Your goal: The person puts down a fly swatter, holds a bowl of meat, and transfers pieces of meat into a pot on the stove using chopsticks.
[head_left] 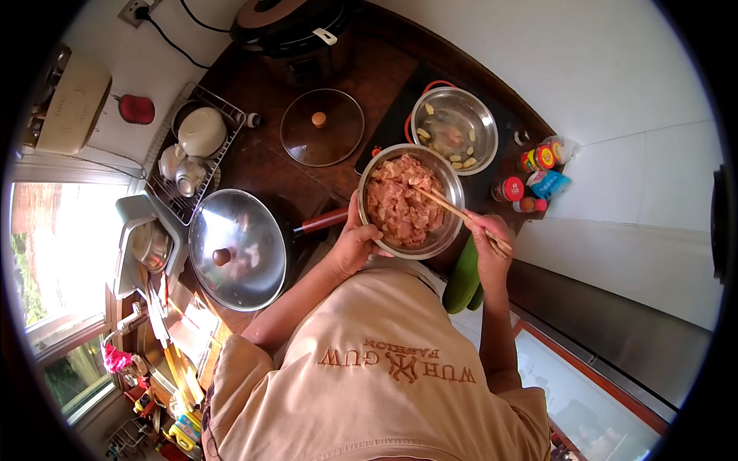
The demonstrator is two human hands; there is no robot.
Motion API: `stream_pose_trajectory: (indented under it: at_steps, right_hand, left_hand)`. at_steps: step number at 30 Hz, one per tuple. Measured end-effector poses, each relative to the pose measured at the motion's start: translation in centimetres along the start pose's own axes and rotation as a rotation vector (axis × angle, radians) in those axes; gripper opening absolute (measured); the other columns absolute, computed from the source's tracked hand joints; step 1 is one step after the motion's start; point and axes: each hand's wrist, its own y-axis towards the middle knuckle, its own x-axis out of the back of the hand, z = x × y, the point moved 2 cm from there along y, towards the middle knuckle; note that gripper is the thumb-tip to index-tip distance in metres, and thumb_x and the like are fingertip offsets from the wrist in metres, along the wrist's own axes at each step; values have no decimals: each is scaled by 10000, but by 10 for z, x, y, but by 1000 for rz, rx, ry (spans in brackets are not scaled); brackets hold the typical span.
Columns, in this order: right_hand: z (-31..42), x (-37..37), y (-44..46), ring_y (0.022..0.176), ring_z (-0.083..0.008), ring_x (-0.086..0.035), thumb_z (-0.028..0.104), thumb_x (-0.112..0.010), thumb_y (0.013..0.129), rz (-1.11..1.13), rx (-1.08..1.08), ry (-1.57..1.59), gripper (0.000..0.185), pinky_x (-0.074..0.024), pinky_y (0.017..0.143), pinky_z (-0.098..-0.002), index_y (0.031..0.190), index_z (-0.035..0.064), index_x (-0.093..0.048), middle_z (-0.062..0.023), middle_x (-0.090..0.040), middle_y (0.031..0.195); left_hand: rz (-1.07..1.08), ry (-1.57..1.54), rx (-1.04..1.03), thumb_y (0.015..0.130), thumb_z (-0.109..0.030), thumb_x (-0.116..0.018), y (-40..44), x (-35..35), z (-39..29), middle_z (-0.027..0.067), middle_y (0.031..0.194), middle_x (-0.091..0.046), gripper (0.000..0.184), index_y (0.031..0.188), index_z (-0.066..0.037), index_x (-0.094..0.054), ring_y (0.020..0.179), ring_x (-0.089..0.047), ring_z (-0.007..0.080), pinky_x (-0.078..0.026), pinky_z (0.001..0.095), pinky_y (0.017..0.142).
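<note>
My left hand (357,240) grips the left rim of a steel bowl (416,252) filled with pieces of raw meat (400,201). Wooden chopsticks (446,204) are held in my right hand (492,238), its fingers closed around them, and their tips rest in the meat. Just beyond the bowl, a steel pot (483,123) on the cooktop (394,123) holds pale yellowish pieces and some liquid. Below my right hand lies a green gourd-like vegetable (460,280), partly hidden by that hand.
A lidded pan (240,246) stands at left, its handle pointing toward the bowl. Behind are a glass lid (322,127), a dish rack (204,165) and a large cooker (296,38). Jars (508,189) and a blue packet (549,184) stand right of the cooktop.
</note>
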Motion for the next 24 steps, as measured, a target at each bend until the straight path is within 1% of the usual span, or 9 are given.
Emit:
stream_pose_trajectory:
  at_steps: [1, 2, 4, 5, 7, 8, 10, 16, 24]
  right_hand:
    - [-11, 1, -3, 963, -257, -647, -1, -581, 906, -4, 12, 22, 129, -551, 849, -364, 1027, -38, -606, -140, -639, 1000]
    - [-16, 1, -4, 963, -257, -647, -1, -581, 906, -4, 15, 26, 129, -551, 849, -364, 1027, -38, -606, -140, -639, 1000]
    - [-23, 2, -6, 936, -266, -652, 15, -585, 907, -186, -121, 303, 132, -575, 828, -402, 1032, -21, -609, -142, -637, 996]
    - [-27, 2, -6, 936, -266, -652, 15, -585, 907, -187, -120, 304, 132, -575, 828, -402, 1032, -21, -609, -142, -637, 996]
    - [-34, 9, -6, 925, -260, -654, 29, -594, 906, -341, -257, 489, 137, -582, 827, -421, 1039, 0, -608, -141, -631, 999]
    - [-34, 11, -6, 925, -260, -654, 29, -594, 906, -345, -256, 484, 137, -582, 827, -421, 1039, 0, -608, -141, -631, 999]
    - [-33, 8, -3, 934, -272, -658, 31, -616, 893, -370, -307, 641, 152, -587, 825, -412, 1040, -3, -595, -158, -638, 972]
    - [-32, 3, 2, 911, -268, -661, 44, -631, 884, -379, -308, 796, 167, -589, 818, -407, 1045, 22, -594, -143, -642, 965]
    - [-31, 36, 29, 960, -235, -637, 67, -638, 885, -471, -201, 784, 188, -578, 837, -425, 1062, 38, -582, -113, -621, 1008]
  left_hand:
    - [-14, 8, 0, 725, 63, -429, 0, 1, 1, 91, 1434, -350, 936, 1476, -353, -58, 1086, -590, 297, -618, 377, 589]
    - [-26, 18, -1, 722, 63, -428, -1, 1, 2, 90, 1435, -351, 934, 1476, -352, -64, 1088, -590, 298, -618, 374, 586]
    - [-37, 15, -2, 717, 58, -430, -2, 0, 1, 90, 1435, -352, 933, 1476, -348, -70, 1089, -590, 298, -617, 369, 581]
    - [-48, 8, 0, 711, 53, -433, -3, 0, 1, 91, 1435, -354, 933, 1476, -345, -77, 1090, -590, 298, -616, 365, 576]
    - [-41, -9, -1, 704, 47, -438, -4, -3, -3, 91, 1435, -356, 933, 1475, -343, -84, 1094, -588, 296, -615, 360, 575]
    - [-33, -17, -10, 698, 40, -444, -4, -3, -3, 91, 1434, -358, 934, 1474, -341, -91, 1098, -586, 294, -614, 356, 574]
    - [-31, 3, -6, 693, 29, -452, -5, -3, -4, 92, 1434, -357, 937, 1474, -340, -88, 1110, -578, 294, -613, 361, 580]
    - [-59, 0, 3, 692, 35, -446, -5, 0, -1, 91, 1420, -367, 943, 1474, -340, -77, 1089, -581, 294, -614, 371, 594]
    - [-61, 12, -11, 697, 40, -447, -4, 1, 2, 96, 1421, -360, 949, 1477, -344, -68, 1056, -597, 294, -613, 367, 592]
